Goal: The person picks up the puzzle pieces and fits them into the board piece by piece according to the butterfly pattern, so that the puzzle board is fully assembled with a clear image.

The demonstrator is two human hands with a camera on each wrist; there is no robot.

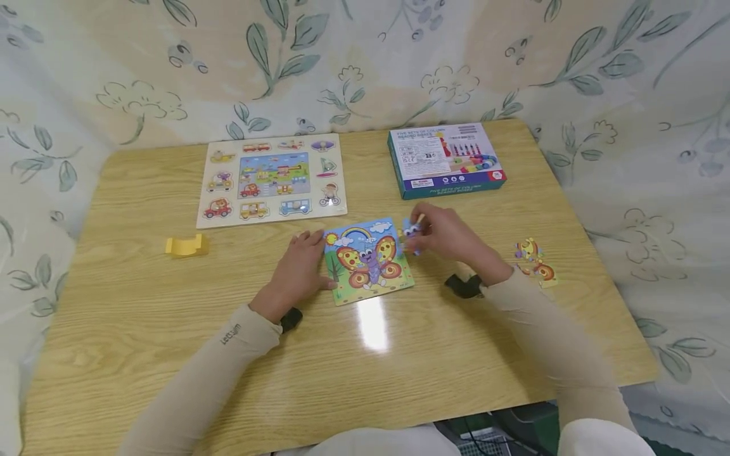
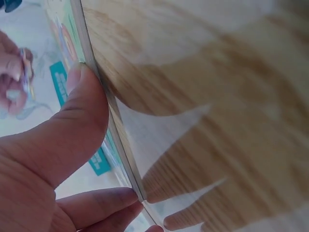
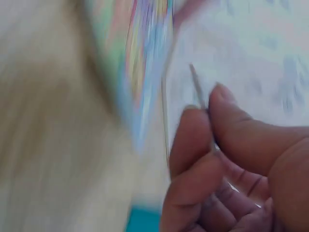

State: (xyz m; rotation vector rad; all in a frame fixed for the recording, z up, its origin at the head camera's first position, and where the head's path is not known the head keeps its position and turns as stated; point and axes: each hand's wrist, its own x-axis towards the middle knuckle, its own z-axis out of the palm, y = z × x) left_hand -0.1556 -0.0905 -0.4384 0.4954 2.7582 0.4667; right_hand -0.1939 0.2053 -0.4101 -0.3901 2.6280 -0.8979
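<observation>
A square butterfly jigsaw board, with a rainbow and sun at its top, lies on the table before me. My left hand rests at its left edge, thumb near the lower corner and fingers near the upper one. In the left wrist view the left thumb presses on the board's rim. Just right of the board, my right hand pinches a blue and purple puzzle piece between thumb and fingers. The right wrist view shows this piece edge-on and thin; the board is blurred there.
Loose puzzle pieces lie at the right, beyond the right forearm. A vehicle peg puzzle stands at the back left and a bead-set box at the back right. A yellow curved block sits at the left. Floral cloth hangs behind the table.
</observation>
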